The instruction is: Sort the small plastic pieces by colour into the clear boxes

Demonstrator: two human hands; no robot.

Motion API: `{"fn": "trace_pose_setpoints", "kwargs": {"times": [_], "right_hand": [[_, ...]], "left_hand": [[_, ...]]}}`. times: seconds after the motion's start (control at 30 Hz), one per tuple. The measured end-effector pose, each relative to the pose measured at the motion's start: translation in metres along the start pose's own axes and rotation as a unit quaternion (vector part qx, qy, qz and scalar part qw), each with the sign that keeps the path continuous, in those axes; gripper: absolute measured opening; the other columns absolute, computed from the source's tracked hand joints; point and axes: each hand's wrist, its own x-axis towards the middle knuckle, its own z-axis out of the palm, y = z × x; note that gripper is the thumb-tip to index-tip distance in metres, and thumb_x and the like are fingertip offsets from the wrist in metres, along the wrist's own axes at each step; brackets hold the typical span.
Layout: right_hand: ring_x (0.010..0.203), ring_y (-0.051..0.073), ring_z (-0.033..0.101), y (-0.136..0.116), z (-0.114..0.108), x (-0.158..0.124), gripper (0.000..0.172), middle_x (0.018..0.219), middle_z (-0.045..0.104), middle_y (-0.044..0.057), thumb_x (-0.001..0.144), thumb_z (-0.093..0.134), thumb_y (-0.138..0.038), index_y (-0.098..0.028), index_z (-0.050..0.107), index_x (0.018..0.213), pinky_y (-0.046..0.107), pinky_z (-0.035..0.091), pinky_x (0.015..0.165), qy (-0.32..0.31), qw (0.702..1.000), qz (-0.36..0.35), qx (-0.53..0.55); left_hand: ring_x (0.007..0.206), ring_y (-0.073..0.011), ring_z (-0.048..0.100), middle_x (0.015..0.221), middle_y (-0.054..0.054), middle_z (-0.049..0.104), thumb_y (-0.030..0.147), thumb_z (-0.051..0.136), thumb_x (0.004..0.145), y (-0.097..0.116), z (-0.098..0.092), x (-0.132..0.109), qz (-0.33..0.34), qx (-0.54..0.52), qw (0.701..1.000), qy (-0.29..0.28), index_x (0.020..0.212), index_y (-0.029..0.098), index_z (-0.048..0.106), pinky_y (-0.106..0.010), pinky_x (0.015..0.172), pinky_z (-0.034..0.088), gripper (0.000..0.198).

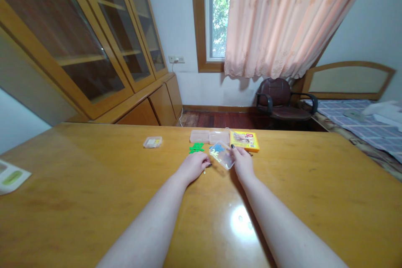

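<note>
In the head view, my right hand (243, 162) grips the right side of a small clear plastic box (226, 160), tilted over the table. Pale yellow pieces (215, 153) show in the box's left part. Blue pieces (220, 147) show at its far side; whether they lie inside or behind it I cannot tell. My left hand (195, 165) is low over the table, its fingers curled together; anything in them is hidden. A tiny yellow piece (204, 172) lies beside those fingers. Just beyond that hand is a pile of green pieces (196, 147).
Behind the pieces sits an open clear case (199, 136), with a yellow picture box (245, 140) to its right. Another small clear box (153, 142) stands further left on the wooden table (94, 201). A white object (12, 177) lies at the left edge.
</note>
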Motion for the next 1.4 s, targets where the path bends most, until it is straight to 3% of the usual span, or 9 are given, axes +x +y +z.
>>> {"fn": "trace_pose_setpoints", "kwargs": {"times": [0.57,0.63,0.73,0.83,0.93,1.0,1.27,1.4], "right_hand": [[0.061,0.017,0.055,0.001,0.001,-0.001,0.027,0.063,0.063,0.003,0.066,0.061,-0.043,-0.016,0.064,0.066,0.027,0.041,0.060,-0.032,0.999,0.001,0.011],[0.060,0.017,0.055,0.001,0.001,-0.001,0.026,0.062,0.063,0.003,0.066,0.061,-0.042,-0.016,0.063,0.065,0.027,0.041,0.058,-0.031,0.999,0.006,0.006],[0.059,0.017,0.055,0.003,0.001,0.001,0.027,0.061,0.063,0.002,0.066,0.062,-0.044,-0.017,0.063,0.066,0.027,0.041,0.058,-0.034,0.999,0.010,-0.003],[0.059,0.017,0.055,0.005,0.000,0.001,0.030,0.062,0.064,0.002,0.067,0.061,-0.046,-0.017,0.063,0.067,0.027,0.041,0.058,-0.042,0.999,0.001,-0.029],[0.057,0.017,0.054,0.004,0.000,0.000,0.031,0.058,0.062,0.002,0.068,0.060,-0.047,-0.016,0.064,0.066,0.027,0.039,0.057,-0.048,0.997,-0.012,-0.060],[0.056,0.017,0.053,0.003,0.000,-0.001,0.032,0.057,0.062,0.002,0.068,0.059,-0.048,-0.016,0.064,0.066,0.027,0.038,0.056,-0.047,0.997,-0.014,-0.063],[0.060,0.018,0.055,0.000,0.000,0.000,0.033,0.063,0.064,0.005,0.067,0.059,-0.048,-0.015,0.063,0.066,0.028,0.041,0.058,-0.010,1.000,0.002,-0.025],[0.062,0.019,0.056,-0.005,-0.001,0.000,0.031,0.062,0.064,0.005,0.064,0.061,-0.046,-0.016,0.063,0.064,0.028,0.041,0.059,0.002,1.000,0.009,-0.019]], "left_hand": [[0.078,-0.0164,0.059,0.084,-0.003,0.066,0.023,0.054,0.082,-0.002,0.003,0.001,-0.009,-0.008,1.000,0.023,0.080,0.019,0.063,-0.026,0.069,0.042,0.010],[0.078,-0.0168,0.059,0.084,-0.003,0.066,0.023,0.053,0.082,-0.003,0.003,0.001,-0.031,-0.014,0.998,0.057,0.080,0.020,0.063,-0.027,0.069,0.043,0.011],[0.081,-0.0166,0.059,0.086,-0.003,0.065,0.024,0.051,0.084,-0.005,0.000,-0.001,-0.052,-0.034,0.984,0.168,0.083,0.019,0.062,-0.027,0.072,0.045,0.012],[0.083,-0.0155,0.058,0.085,-0.003,0.064,0.026,0.050,0.086,-0.003,-0.003,-0.004,0.011,-0.055,0.970,0.235,0.084,0.019,0.061,-0.028,0.076,0.045,0.014],[0.082,-0.0150,0.058,0.084,-0.002,0.065,0.029,0.052,0.085,0.001,-0.002,-0.006,0.098,-0.051,0.976,0.189,0.086,0.020,0.062,-0.028,0.079,0.045,0.013],[0.082,-0.0151,0.059,0.087,-0.002,0.065,0.029,0.052,0.085,0.003,-0.001,-0.006,0.111,-0.048,0.980,0.158,0.090,0.020,0.061,-0.029,0.080,0.045,0.014],[0.086,-0.0167,0.057,0.091,-0.004,0.061,0.023,0.042,0.087,-0.007,-0.009,-0.006,0.007,-0.067,0.977,0.201,0.092,0.018,0.056,-0.029,0.077,0.046,0.016],[0.087,-0.0169,0.057,0.092,-0.003,0.062,0.024,0.044,0.086,-0.009,-0.012,-0.007,0.003,-0.075,0.986,0.147,0.091,0.019,0.057,-0.030,0.079,0.045,0.015]]}}
